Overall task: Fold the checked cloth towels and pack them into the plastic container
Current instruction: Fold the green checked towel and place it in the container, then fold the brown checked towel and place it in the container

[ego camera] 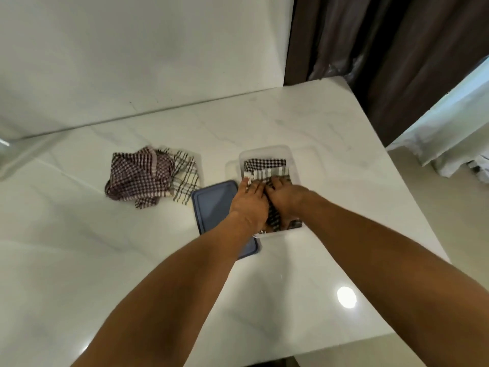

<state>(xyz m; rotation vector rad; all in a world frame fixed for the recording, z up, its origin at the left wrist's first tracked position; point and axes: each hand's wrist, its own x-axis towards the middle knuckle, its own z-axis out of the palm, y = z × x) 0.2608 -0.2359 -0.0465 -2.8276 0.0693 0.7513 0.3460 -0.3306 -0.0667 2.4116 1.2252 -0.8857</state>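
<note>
— Container (267,151), clear plastic: where do we log it?
— On the white desk (330,123), right of centre, with the blue lid (211,205) lying flat just beside it on the left.
— Contents?
— We count folded towels (264,165) at the far end and a dark checked towel (272,215) at the near end, under both hands.
— Left hand (248,202)?
— Fingers stretched out, pressing on that towel.
— Right hand (287,197)?
— On the same towel, beside the left; whether its fingers grip the cloth, we cannot tell.
— Remaining stock?
— Loose towels (143,176), a crumpled heap on the desk, left of the lid, apart from the container.
</note>
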